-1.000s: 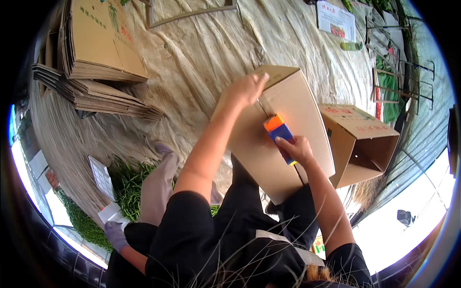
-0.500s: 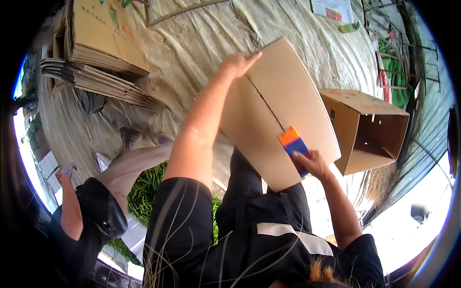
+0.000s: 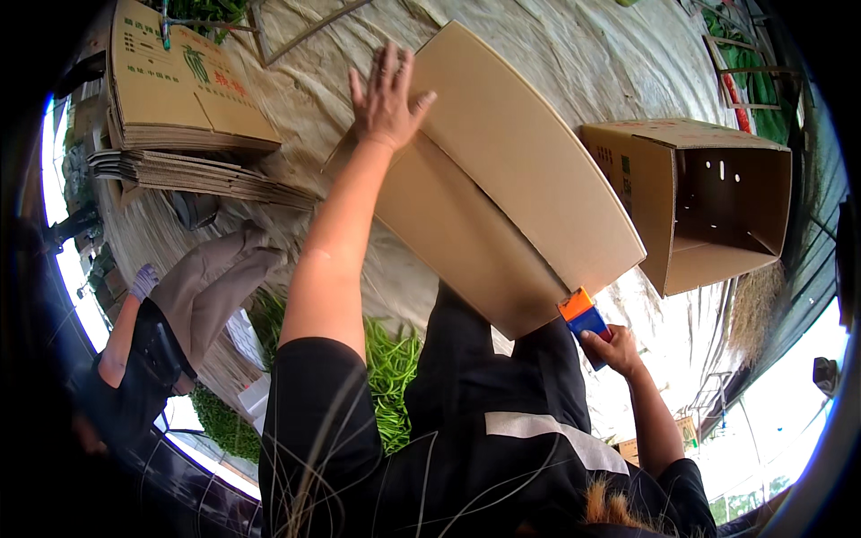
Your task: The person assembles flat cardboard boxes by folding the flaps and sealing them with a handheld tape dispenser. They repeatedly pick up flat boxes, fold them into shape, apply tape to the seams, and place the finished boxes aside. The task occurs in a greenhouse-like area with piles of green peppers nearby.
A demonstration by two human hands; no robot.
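Left hand is at carton far edge, fingers spread apart, contact unclear. Right hand has fingers clamped on orange-and-blue tool, at near edge.

Your left hand, fingers spread, is at the upper edge of the brown carton filling the middle of the frame, while your right hand, right of centre and lower down, grips an orange-and-blue tool at the near end of the carton's seam. You have an open carton on its side at right, flattened cartons stacked upper left, and long green vegetables below centre-left, with a co-worker bending at lower left.
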